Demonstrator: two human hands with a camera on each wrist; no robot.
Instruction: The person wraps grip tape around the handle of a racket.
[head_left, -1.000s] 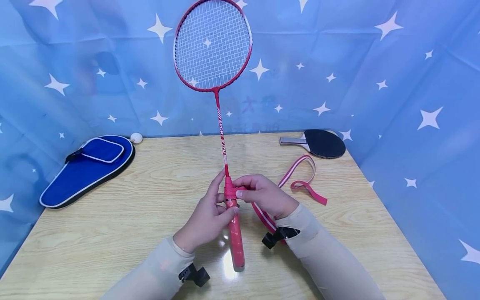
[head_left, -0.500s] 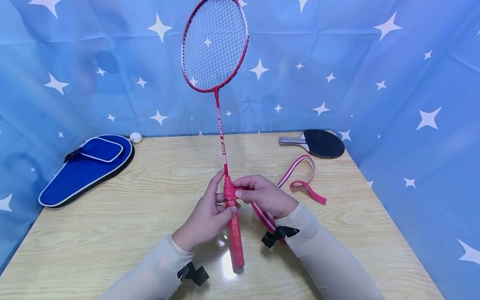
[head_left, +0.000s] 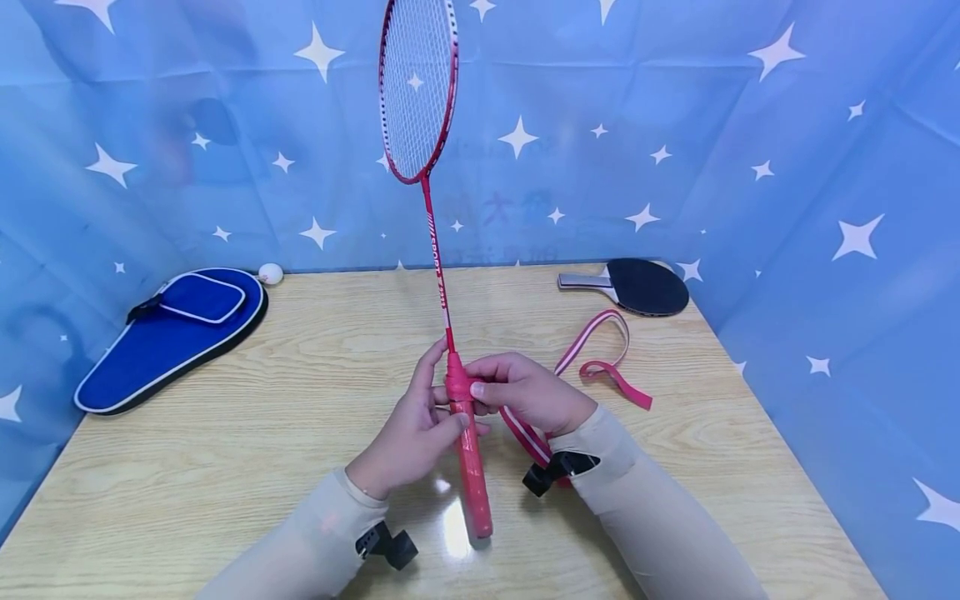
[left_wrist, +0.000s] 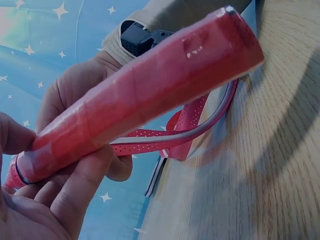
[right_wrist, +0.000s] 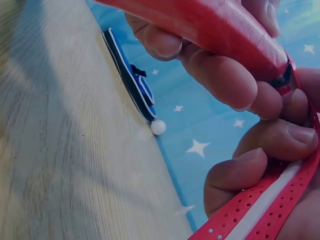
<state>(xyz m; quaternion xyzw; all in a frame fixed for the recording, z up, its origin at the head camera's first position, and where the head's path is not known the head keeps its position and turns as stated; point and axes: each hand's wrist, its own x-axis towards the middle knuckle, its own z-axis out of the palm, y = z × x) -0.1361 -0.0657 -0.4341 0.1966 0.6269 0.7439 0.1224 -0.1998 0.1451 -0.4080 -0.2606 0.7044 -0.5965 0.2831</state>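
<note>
A red badminton racket (head_left: 437,267) stands tilted, head up, its head seen partly edge-on. My left hand (head_left: 412,433) holds its handle (head_left: 472,492) between thumb and fingers near the top, with the index finger extended along the cone. Perforated red overgrip tape (right_wrist: 250,215) with a white stripe is wound round the cone, just above the black line on the handle. My right hand (head_left: 528,392) pinches the tape at the cone's right side, thumb on top. The tape's loose length (head_left: 525,437) trails under the right wrist and curls on the table. Smooth shiny wrap covers the lower handle.
A blue paddle case (head_left: 165,350) lies at the back left, with a white ball (head_left: 271,274) beside it. A black table tennis paddle (head_left: 648,287) rests at the back right, behind the tape's curled end (head_left: 615,379). Blue star-patterned cloth (head_left: 622,108) closes off the table's back and sides.
The racket has turned about its long axis, so its head now shows narrower. My left fingers have shifted slightly on the handle; the right hand stays at the cone with the tape.
</note>
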